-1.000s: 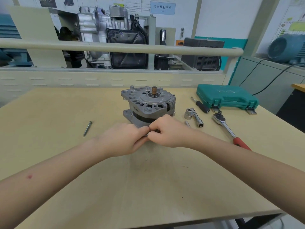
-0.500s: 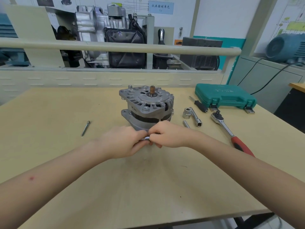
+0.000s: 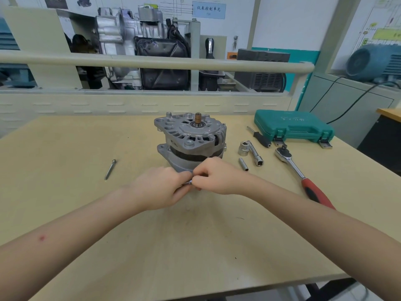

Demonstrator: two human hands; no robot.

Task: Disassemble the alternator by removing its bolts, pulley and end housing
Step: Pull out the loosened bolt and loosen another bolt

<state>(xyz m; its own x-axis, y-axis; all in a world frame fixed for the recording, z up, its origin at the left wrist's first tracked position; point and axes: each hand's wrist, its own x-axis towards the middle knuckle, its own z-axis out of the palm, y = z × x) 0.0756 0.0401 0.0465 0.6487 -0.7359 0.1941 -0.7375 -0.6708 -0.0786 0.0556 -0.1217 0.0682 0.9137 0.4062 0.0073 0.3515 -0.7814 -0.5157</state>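
Observation:
The grey alternator (image 3: 191,135) stands upright in the middle of the wooden table (image 3: 65,144), its copper-coloured shaft end pointing up. Just in front of its base, my left hand (image 3: 160,187) and my right hand (image 3: 217,177) meet, fingers curled. Between them they pinch a small silver bolt (image 3: 189,182), of which only a short piece shows. One loose long bolt (image 3: 110,169) lies on the table to the left of the alternator.
Right of the alternator lie a socket (image 3: 244,148), an extension bar (image 3: 256,156), a small thin socket (image 3: 243,164) and a red-handled ratchet (image 3: 301,174). A green tool case (image 3: 293,124) and a black-handled driver (image 3: 260,136) sit at the back right. A rail and machinery stand behind.
Both hands have drawn slightly back from the alternator's base toward me, still together, and the silver bolt now shows between the fingers.

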